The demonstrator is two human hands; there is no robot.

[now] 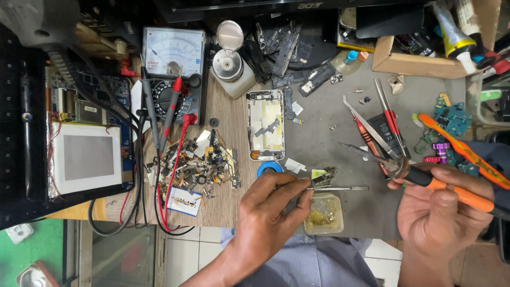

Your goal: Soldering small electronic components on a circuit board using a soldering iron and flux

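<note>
My left hand (271,207) pinches metal tweezers (340,187) that grip a small electronic part (322,177) just above a small square tub of yellowish paste (324,214). My right hand (443,204) holds an orange-handled soldering iron (425,178), its thin tip (350,147) pointing left over the grey mat (319,138). An opened phone body (265,125) lies flat beyond my left hand, with a blue ring (269,168) at its near end.
An analog multimeter (172,58) with red and black probes sits at the back left. A pile of small scrap parts (199,165) lies left of the phone. A circuit board with a shield (87,154) is far left. Spare tweezers (372,122), a cardboard box (419,64) and a metal-lidded bottle (229,64) stand behind.
</note>
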